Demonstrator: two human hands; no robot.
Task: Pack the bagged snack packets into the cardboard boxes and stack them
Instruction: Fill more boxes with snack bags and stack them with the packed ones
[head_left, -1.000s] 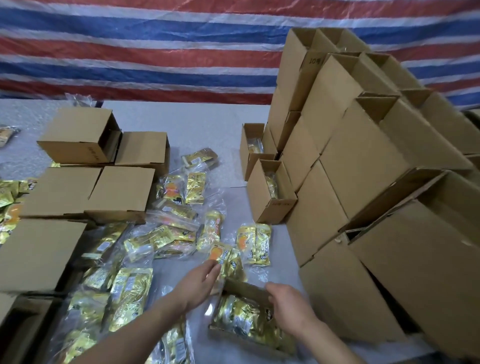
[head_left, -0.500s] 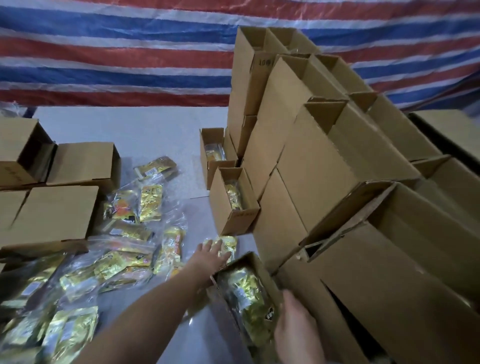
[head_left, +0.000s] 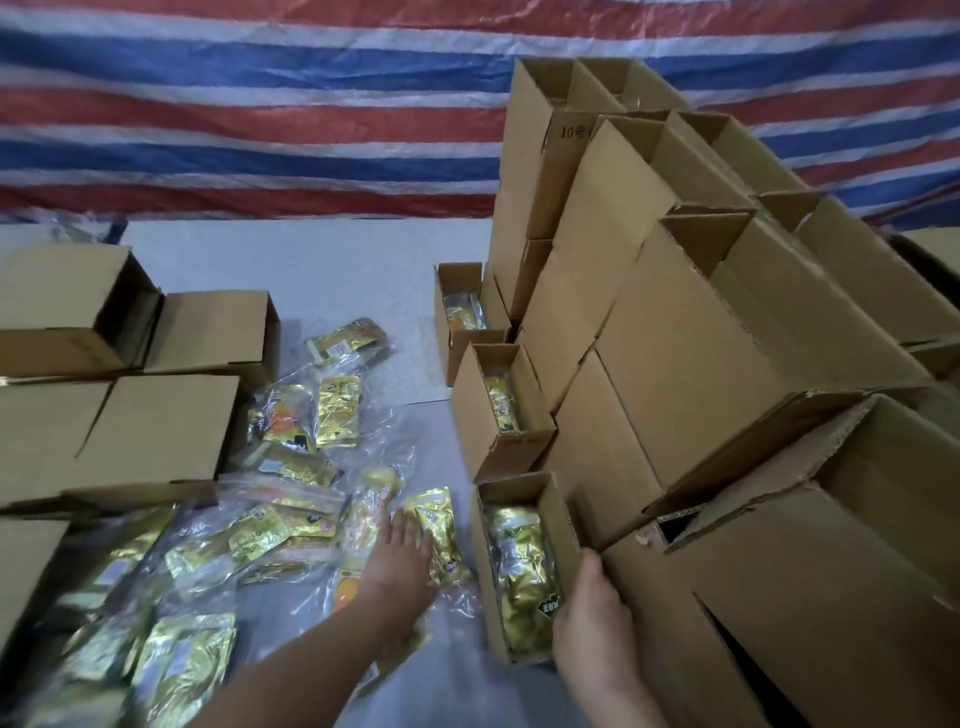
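Note:
A small open cardboard box (head_left: 485, 587) stands on the table in front of me with a bag of gold snack packets (head_left: 524, 577) inside it. My right hand (head_left: 592, 629) grips its near right wall, thumb on the rim. To the left, my left hand (head_left: 397, 561) lies with straight fingers on a clear bag of gold packets (head_left: 439, 525). Several more such bags (head_left: 291, 525) are spread over the table further left. Two other small packed boxes (head_left: 501, 441) (head_left: 457, 275) stand in a row behind the one I hold.
A tall leaning stack of cardboard boxes (head_left: 675, 364) fills the right side, touching the row of small boxes. More boxes (head_left: 156, 431) lie on their sides at the left. The grey table (head_left: 311, 270) runs back to a red, white and blue striped tarp (head_left: 260, 130).
The box has been turned lengthwise and set down against the stack behind the other two. My left hand has let go of it and moved left onto a bag. The camera has shifted.

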